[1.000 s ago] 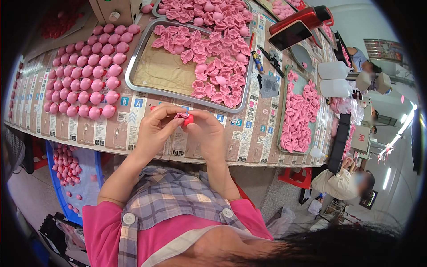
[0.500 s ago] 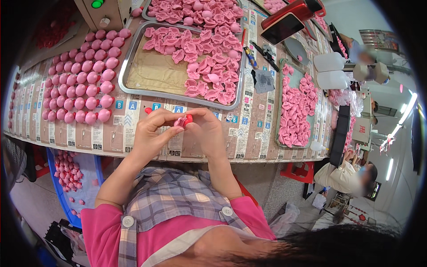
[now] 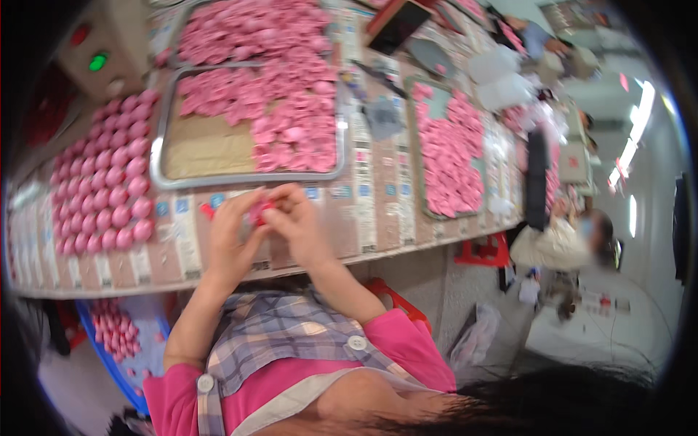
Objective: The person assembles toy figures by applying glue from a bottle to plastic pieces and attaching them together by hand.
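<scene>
Close to the table's front edge, both my hands are closed in a pinch on one small pink-and-red part (image 3: 260,212). My left hand (image 3: 234,231) grips it from the left, thumb and fingers bent around it. My right hand (image 3: 297,224) pinches its red side from the right. Fingers and blur hide much of its shape. Beside my left hand a small red piece (image 3: 208,211) lies on the table. Just beyond my hands stands a metal tray (image 3: 247,178) with many pink, petal-like shells (image 3: 294,134). Rows of round pink pieces (image 3: 109,178) with red undersides are set out at the left.
A second heaped tray (image 3: 254,29) stands farther back. To the right are a greenish tray (image 3: 452,156) of pink pieces, a phone-like screen (image 3: 396,27) and white jugs (image 3: 502,76). A blue bin (image 3: 134,341) sits low at left. Another person (image 3: 549,243) sits at far right.
The view has swung, so the table sits lower and farther left, and blurs. My fingers have drawn closer around the small part, with my right hand now curled further over it.
</scene>
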